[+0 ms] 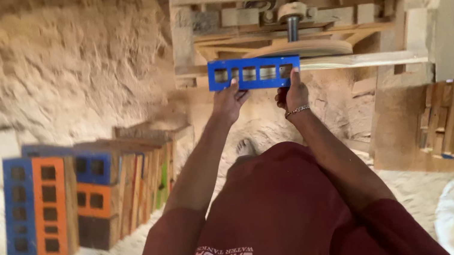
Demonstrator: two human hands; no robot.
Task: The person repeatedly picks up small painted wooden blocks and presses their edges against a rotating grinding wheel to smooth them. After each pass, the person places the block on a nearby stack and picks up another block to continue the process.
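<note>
Fingers: both my hands grip the blue frame, left hand [229, 100] at its left end, right hand [296, 91] at its right end, clenched on its lower edge
Frame position: blue frame [253, 73] sits just beyond my fingertips, against the wooden disc [303, 50]
Long axis: runs side to side, across my reach
Nearer hand: neither, both equally close
Material: flat painted wood, rectangular cut-outs in a row
Surroundings: sawdust floor [61, 75]; stack of blue and orange frames [62, 199] well apart, on my left
</note>
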